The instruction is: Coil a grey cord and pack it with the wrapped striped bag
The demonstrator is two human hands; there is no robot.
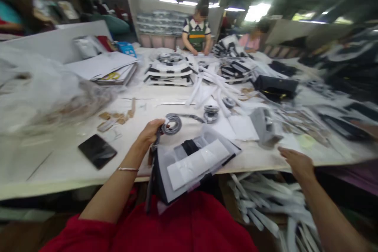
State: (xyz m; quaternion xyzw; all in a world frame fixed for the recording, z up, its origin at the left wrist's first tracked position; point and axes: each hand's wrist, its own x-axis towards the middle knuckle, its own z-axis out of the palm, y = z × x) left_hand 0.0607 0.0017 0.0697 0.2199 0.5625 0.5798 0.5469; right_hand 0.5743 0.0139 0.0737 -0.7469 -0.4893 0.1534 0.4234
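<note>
My left hand [151,130] rests near the front of a long pale work bench [59,165], its fingers curled together around the end of a grey coiled strap of webbing [173,123], which lies on the bench top and trails away to the right. A thin silver bangle [128,169] circles that wrist. Just below the hand, a folded grey, white and black fabric piece [191,161] hangs over the bench edge toward my red clothing [183,224]. My right hand [297,161] hovers at the bench edge, well apart from the fabric, fingers loosely spread and holding nothing, near a small grey box-shaped piece [265,126]. A black flat phone [97,151] lies on the bench to the left of my left hand. Across the bench, a person in a green and white top [196,31] stands over stacks of black and white pieces [169,73]. White strips [260,204] sit heaped below the bench on the right.
</note>
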